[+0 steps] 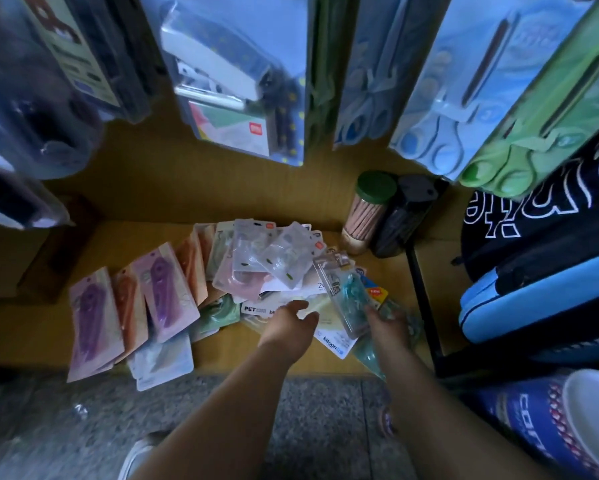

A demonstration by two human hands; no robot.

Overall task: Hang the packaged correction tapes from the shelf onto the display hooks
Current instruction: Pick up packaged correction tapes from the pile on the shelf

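Several packaged correction tapes lie on a low wooden shelf (222, 355). Purple packs (163, 292) and orange packs (131, 306) lean in a row at the left, and a loose heap of clear and white packs (274, 261) fills the middle. My right hand (384, 323) is shut on a clear pack with a teal correction tape (346, 296), lifted a little above the heap. My left hand (287, 327) hovers over the white packs at the heap's front, fingers apart and holding nothing. No bare display hook shows.
Packaged scissors in blue (440, 109) and green (533, 126), a stapler pack (235, 81) and dark packs hang overhead. A pencil jar with a green lid (367, 213) and a dark jar (405, 216) stand at the shelf's back right. Bags (540, 271) crowd the right. Grey floor lies below.
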